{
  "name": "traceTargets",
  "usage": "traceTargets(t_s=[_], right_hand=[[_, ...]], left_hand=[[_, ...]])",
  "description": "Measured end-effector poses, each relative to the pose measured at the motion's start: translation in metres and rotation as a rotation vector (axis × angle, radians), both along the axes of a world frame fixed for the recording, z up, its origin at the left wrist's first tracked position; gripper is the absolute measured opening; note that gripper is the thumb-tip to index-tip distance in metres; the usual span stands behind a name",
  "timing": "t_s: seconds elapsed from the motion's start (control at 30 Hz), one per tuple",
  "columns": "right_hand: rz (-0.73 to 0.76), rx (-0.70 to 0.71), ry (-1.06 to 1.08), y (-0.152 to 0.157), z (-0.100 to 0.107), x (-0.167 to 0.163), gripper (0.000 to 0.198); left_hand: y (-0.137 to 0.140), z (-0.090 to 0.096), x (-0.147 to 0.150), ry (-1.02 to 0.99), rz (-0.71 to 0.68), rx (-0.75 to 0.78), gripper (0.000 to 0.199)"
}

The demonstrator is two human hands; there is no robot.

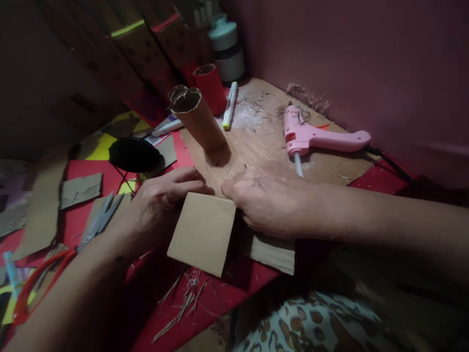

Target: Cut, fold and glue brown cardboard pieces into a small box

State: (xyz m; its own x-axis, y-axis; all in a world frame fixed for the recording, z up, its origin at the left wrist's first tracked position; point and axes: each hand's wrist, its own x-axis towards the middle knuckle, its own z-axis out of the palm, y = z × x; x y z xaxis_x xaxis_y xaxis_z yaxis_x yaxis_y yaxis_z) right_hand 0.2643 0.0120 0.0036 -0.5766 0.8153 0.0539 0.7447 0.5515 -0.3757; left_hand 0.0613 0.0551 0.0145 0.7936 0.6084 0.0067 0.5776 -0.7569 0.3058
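A square piece of brown cardboard (203, 232) is tilted toward me at the near side of the table. At its far left edge, my left hand (164, 198) is closed, with the thumb and index finger at the top edge. My right hand (262, 198) grips the far right corner with curled fingers, their tips partly hidden. Under the right wrist lies another flat cardboard piece (273, 252). Just beyond both hands stands a brown cardboard tube (203, 120), leaning a little.
A pink glue gun (326, 139) lies to the right, its cord trailing off. Orange-handled scissors (97, 225) rest near my left forearm. Behind are a red tube (212, 88), a marker (230, 105) and a lidded bottle (227, 49). Cardboard shreds (183, 305) litter the red sheet.
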Motion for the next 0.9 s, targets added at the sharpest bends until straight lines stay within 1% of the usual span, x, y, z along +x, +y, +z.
traceTargets(t_s=[0.2, 0.33, 0.4, 0.57, 0.67, 0.73, 0.83, 0.9], right_hand=[[-0.001, -0.008, -0.032, 0.0007, 0.0000, -0.0002, 0.017], [-0.003, -0.040, -0.049, 0.0012, 0.0015, -0.0015, 0.018], [-0.003, -0.045, -0.063, 0.0010, 0.0022, -0.0021, 0.019], [0.023, -0.051, -0.092, -0.0006, 0.0039, -0.0025, 0.019], [0.028, -0.057, -0.085, -0.0011, 0.0026, -0.0029, 0.016], [0.037, -0.039, -0.105, -0.0015, 0.0007, -0.0029, 0.013], [0.056, 0.029, -0.163, -0.0038, -0.0024, -0.0002, 0.009], [0.066, 0.078, -0.136, -0.0072, -0.0049, 0.0044, 0.005]], left_hand=[[-0.0007, 0.0006, 0.0012, 0.003, 0.011, -0.005, 0.022], [-0.0015, 0.0007, 0.0024, -0.025, -0.032, 0.023, 0.024], [-0.0015, 0.0005, 0.0026, -0.033, -0.032, 0.023, 0.025], [0.0000, -0.0029, 0.0015, -0.076, -0.043, 0.040, 0.025], [0.0001, -0.0057, -0.0007, -0.101, -0.033, 0.017, 0.023], [-0.0004, -0.0069, -0.0026, -0.120, -0.019, -0.020, 0.023], [-0.0016, -0.0070, -0.0054, -0.138, -0.015, -0.079, 0.027], [-0.0025, -0.0062, -0.0063, -0.142, -0.015, -0.108, 0.027]])
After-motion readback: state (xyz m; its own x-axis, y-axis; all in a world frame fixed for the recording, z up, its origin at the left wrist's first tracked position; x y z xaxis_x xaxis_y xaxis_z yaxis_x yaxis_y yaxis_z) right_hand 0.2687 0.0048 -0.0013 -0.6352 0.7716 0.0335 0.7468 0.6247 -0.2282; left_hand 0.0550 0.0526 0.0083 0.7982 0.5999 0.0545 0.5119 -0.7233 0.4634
